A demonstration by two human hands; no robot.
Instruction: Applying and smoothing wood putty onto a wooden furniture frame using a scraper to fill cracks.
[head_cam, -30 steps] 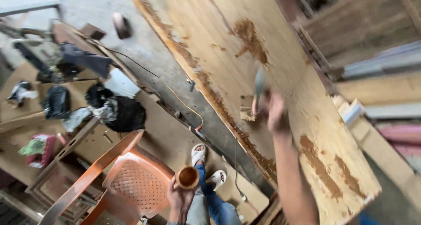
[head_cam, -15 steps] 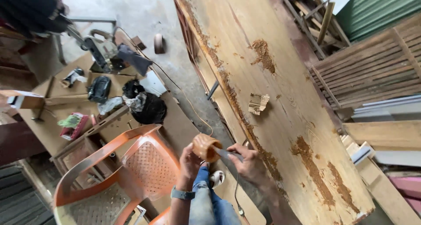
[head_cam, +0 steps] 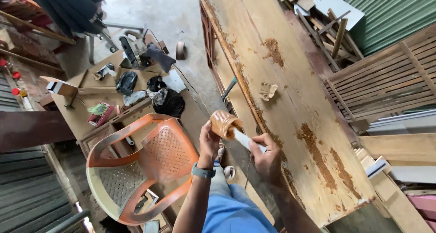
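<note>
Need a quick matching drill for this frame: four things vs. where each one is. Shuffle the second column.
1. small brown pot
2. white stick
3. orange plastic chair
4. small wood block

a. lying on the big board
b. in the left hand
c. in the right hand, tip in the pot
d. on the floor, left of the legs

1-b, 2-c, 3-d, 4-a

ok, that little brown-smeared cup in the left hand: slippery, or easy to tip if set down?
Probably slippery: the cup is coated in brown paste outside, and the left hand pinches it from below. Likely light, since fingertips alone carry it. It may tip easily with the white stick in the right hand levering in its mouth.
</note>
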